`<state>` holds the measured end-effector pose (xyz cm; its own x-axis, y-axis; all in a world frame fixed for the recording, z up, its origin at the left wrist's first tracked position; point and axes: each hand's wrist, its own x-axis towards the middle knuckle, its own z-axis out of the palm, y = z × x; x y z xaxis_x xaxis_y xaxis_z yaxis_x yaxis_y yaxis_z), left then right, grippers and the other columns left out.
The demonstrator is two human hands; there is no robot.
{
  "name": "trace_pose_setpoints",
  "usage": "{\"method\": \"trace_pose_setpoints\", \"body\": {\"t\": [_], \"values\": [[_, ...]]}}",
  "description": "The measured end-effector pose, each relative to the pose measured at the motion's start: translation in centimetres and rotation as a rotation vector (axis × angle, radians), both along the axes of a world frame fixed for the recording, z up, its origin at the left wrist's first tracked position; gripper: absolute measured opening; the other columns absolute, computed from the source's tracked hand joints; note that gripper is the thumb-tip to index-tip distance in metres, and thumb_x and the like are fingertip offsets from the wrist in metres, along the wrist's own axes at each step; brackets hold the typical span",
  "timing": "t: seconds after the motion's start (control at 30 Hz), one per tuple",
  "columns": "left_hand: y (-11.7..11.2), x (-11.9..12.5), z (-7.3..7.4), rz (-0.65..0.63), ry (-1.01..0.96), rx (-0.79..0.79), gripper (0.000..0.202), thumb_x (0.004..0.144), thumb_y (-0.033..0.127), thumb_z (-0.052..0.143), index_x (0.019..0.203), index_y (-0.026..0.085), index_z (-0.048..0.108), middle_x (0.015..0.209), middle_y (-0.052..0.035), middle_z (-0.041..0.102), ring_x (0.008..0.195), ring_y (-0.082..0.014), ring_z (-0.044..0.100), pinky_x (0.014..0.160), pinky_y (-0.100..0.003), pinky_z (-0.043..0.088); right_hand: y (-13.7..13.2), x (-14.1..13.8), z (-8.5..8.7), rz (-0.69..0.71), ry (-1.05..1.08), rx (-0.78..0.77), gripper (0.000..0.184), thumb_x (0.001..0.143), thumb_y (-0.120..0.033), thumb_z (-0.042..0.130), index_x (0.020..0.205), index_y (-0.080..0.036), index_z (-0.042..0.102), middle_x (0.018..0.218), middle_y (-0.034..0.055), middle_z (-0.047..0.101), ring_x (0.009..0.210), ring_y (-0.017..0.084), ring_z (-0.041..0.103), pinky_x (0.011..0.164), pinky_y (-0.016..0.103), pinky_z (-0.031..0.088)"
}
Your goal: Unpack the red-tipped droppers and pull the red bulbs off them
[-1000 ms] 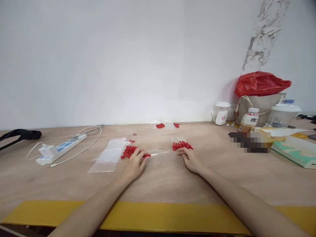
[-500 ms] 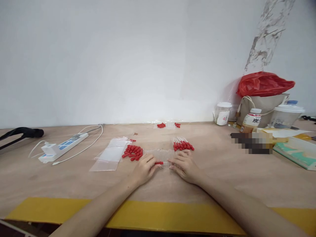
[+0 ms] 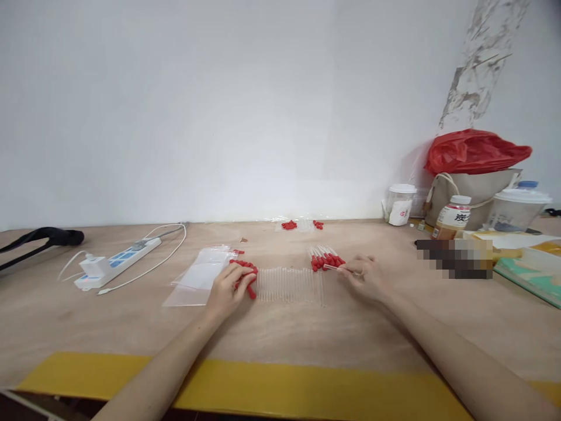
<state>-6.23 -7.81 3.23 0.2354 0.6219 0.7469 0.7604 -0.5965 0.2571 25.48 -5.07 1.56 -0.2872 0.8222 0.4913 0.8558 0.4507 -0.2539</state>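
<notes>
A row of clear glass tubes [image 3: 289, 285] lies on the wooden table [image 3: 280, 333] in front of me. Left of the row is a heap of small red rubber caps [image 3: 246, 275]; my left hand [image 3: 227, 290] rests on it, fingers curled around one cap. My right hand [image 3: 367, 278] is just right of the row, pinching a clear tube with a red cap [image 3: 339, 269] by its glass end. That capped end points at a bundle of finished red-capped tubes [image 3: 324, 258] lying behind the row.
Clear plastic bags [image 3: 199, 278] lie left of the caps, then a white power strip [image 3: 114, 264] with cables. More red caps [image 3: 300, 224] sit by the wall. At the right stand a cup [image 3: 400, 204], a bottle [image 3: 450, 217], a bag with red plastic [image 3: 475, 175] and a green book [image 3: 532, 268].
Both hands met at the row's front edge with a red cap and a tube. Now the right hand has carried the capped tube right, and the left hand is back on the cap heap.
</notes>
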Motion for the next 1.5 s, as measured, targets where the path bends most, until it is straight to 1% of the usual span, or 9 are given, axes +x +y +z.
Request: {"method": "trace_pose_setpoints", "body": {"t": [0.1,0.2,0.37,0.57,0.9,1.1,1.27,1.37,1.5], "values": [[0.8,-1.4,1.0,0.092,-0.169,-0.003,0.021,0.081,0.028,0.045,0.089,0.020,0.062,0.090,-0.0045,0.059,0.085,-0.0158,0.054,0.075,-0.027,0.044,0.5,0.6,0.4,-0.136,-0.049,-0.051,0.030,0.080,-0.037,0.043,0.066,-0.026,0.067,0.071,0.0015,0.066,0.074,0.018,0.053,0.068,0.029,0.028],[1.4,-2.8,1.6,0.173,-0.213,-0.131,0.024,0.078,0.030,0.047,0.092,0.019,0.064,0.090,-0.0057,0.058,0.082,-0.0165,0.055,0.071,-0.027,0.046,0.0,0.0,0.4,-0.167,-0.069,-0.093,0.034,0.080,-0.039,0.041,0.064,-0.023,0.067,0.068,0.0034,0.065,0.065,0.017,0.055,0.062,0.027,0.029],[1.3,-5.8,1.7,0.018,-0.017,-0.524,0.020,0.072,0.031,0.053,0.083,0.020,0.065,0.082,-0.0024,0.059,0.068,-0.0138,0.055,0.062,-0.025,0.044,-0.6,-2.0,-0.6,-0.232,-0.015,-0.115,0.021,0.075,-0.023,0.045,0.080,-0.024,0.066,0.080,0.0023,0.068,0.075,0.019,0.058,0.068,0.029,0.030],[1.4,-7.2,1.2,0.094,-0.053,-0.612,0.015,0.064,0.030,0.059,0.072,0.018,0.057,0.057,0.0041,0.051,0.052,-0.0097,0.045,0.046,-0.019,0.032,-0.5,-4.2,-1.9,-0.265,0.027,-0.104,0.027,0.072,-0.017,0.045,0.090,-0.024,0.064,0.092,0.0039,0.066,0.084,0.020,0.058,0.076,0.034,0.031],[3.8,-5.9,-1.0,0.111,-0.213,-0.475,0.021,0.060,0.035,0.062,0.066,0.017,0.054,0.052,0.0023,0.053,0.049,-0.0123,0.049,0.047,-0.022,0.033,0.9,-4.7,-2.6,-0.223,0.031,-0.075,0.026,0.078,-0.022,0.041,0.081,-0.022,0.067,0.086,0.0057,0.065,0.080,0.017,0.057,0.068,0.027,0.036],[3.2,-6.5,-0.1,0.199,-0.257,-0.523,0.030,0.062,0.045,0.061,0.072,0.017,0.056,0.056,0.0019,0.057,0.048,-0.0112,0.050,0.047,-0.021,0.036,0.4,-4.7,-2.2,-0.205,0.079,-0.136,0.029,0.082,-0.027,0.038,0.079,-0.023,0.066,0.083,0.0046,0.067,0.081,0.020,0.059,0.068,0.028,0.035],[2.9,-6.5,1.0,0.432,-0.281,-0.186,0.025,0.071,0.042,0.052,0.073,0.018,0.056,0.061,0.0010,0.054,0.054,-0.0121,0.049,0.051,-0.022,0.038,0.5,-4.2,-2.0,-0.233,0.106,-0.167,0.029,0.083,-0.029,0.037,0.082,-0.025,0.066,0.090,0.0041,0.066,0.087,0.022,0.058,0.073,0.032,0.034],[3.2,-4.0,1.3,0.313,-0.137,-0.074,0.019,0.074,0.037,0.050,0.067,0.019,0.055,0.068,-0.0008,0.055,0.065,-0.0146,0.051,0.060,-0.026,0.040,0.8,-3.9,-2.1,-0.242,0.111,-0.171,0.028,0.083,-0.029,0.038,0.085,-0.025,0.066,0.095,0.0047,0.065,0.089,0.023,0.057,0.075,0.034,0.033],[4.1,1.5,1.7,0.080,0.171,-0.177,0.022,0.074,0.036,0.052,0.061,0.019,0.057,0.071,-0.0031,0.054,0.072,-0.0172,0.053,0.070,-0.030,0.041,0.9,-3.6,-2.2,-0.251,0.105,-0.176,0.026,0.081,-0.028,0.040,0.085,-0.026,0.066,0.094,0.0029,0.066,0.088,0.023,0.057,0.076,0.035,0.032]]}}
